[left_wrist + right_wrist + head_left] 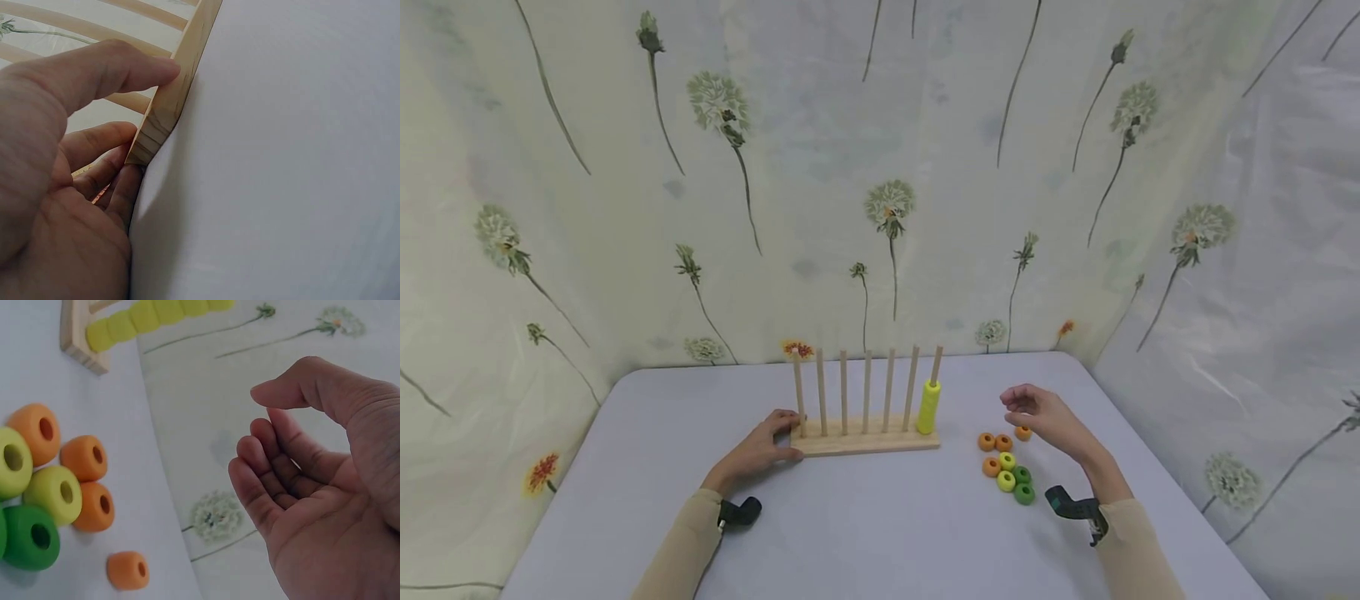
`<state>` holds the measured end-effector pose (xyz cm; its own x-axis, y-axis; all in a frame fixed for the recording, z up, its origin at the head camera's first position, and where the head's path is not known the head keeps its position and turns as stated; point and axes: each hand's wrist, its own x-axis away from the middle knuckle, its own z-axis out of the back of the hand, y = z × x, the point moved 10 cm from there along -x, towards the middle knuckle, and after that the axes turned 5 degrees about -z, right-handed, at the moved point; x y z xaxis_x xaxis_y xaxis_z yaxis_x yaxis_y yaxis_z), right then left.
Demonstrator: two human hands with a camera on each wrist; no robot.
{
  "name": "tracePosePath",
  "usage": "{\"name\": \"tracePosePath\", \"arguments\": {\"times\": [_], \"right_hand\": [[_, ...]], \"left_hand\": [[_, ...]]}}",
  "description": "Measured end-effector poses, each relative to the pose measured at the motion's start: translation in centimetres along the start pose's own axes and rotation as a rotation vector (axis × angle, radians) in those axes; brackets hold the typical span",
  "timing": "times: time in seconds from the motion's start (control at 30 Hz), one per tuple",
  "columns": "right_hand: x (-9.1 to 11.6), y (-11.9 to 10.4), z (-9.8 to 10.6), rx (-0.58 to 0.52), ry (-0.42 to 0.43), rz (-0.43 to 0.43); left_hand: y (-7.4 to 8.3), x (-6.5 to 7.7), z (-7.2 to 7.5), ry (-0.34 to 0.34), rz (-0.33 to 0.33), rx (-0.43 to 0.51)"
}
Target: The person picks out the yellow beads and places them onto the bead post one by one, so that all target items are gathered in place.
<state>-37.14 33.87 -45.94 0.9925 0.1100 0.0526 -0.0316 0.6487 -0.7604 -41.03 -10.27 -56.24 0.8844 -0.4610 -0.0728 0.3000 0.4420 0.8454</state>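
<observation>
My left hand (758,450) holds the left end of a wooden peg rack (872,446). In the left wrist view, the thumb presses the front edge of its base (169,103) while the fingertips sit at the end and behind. Several upright pegs stand in a row on the base, and yellow beads (928,408) are stacked on the rightmost one. My right hand (1045,417) hovers over the table, fingers loosely curled with nothing in them. Below and left of it lie loose beads: several orange (85,458), two yellow (55,495) and two green (32,537).
A pale cloth covers the table (865,533). Behind and at the sides hangs a curtain (820,167) printed with dandelions. Each wrist wears a small black camera, one on the left (741,511) and one on the right (1071,504).
</observation>
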Motion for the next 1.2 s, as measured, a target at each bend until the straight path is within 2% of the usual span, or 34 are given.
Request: {"name": "tracePosePath", "arguments": {"times": [0.23,0.37,0.67,0.83,1.2], "right_hand": [[0.8,4.4,-0.9,-0.021,-0.018,-0.088],[1.3,5.9,-1.3,-0.017,-0.014,-0.115],[1.8,7.5,-2.6,-0.059,-0.038,-0.107],[1.9,8.2,-3.3,-0.085,-0.046,-0.122],[1.9,8.6,-4.6,-0.051,-0.040,-0.141]], "left_hand": [[-0.1,0.0,0.0,0.000,0.010,-0.006],[0.1,0.0,-0.1,0.000,0.009,-0.009],[-0.1,0.0,0.0,0.007,0.020,-0.008],[0.1,0.0,0.0,0.006,0.000,-0.008],[0.0,0.1,0.0,0.008,0.004,0.000]]}}
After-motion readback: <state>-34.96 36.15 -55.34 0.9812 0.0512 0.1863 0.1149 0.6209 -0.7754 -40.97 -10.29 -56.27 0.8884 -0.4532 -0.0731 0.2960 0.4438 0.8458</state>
